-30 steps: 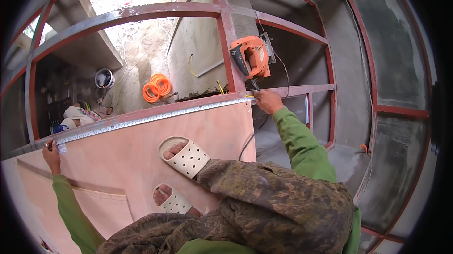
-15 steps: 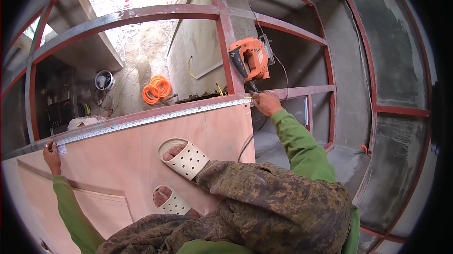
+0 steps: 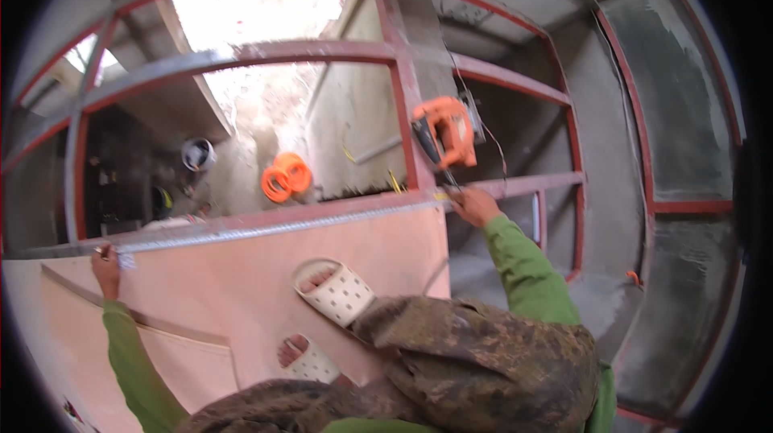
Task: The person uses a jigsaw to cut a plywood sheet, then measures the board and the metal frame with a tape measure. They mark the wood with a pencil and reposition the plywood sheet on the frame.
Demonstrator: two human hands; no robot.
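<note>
A long silver tape measure blade [image 3: 282, 225] lies stretched along the far edge of the plywood sheet [image 3: 241, 288], beside the red-painted metal frame [image 3: 338, 206]. My left hand [image 3: 105, 270] is closed at the blade's left end, next to a small white printed label [image 3: 126, 261]. At the right end, by the sheet's corner, my right hand [image 3: 477, 206] is closed on the tape, where a yellow bit shows. Its fingertips are partly hidden. Just beyond that hand, an orange jigsaw [image 3: 447, 134] rests against the frame.
My feet in cream perforated sandals [image 3: 334, 292] stand on the plywood. Beyond the frame, well below, lie a coil of orange hose [image 3: 287, 177] and a white bucket [image 3: 198, 154]. Open frame bays drop away on the right. A thin cable [image 3: 493, 143] hangs near the jigsaw.
The whole view has shifted, so everything appears lower and slightly to the right, with some blur. Both hands stay at the two ends of the tape measure.
</note>
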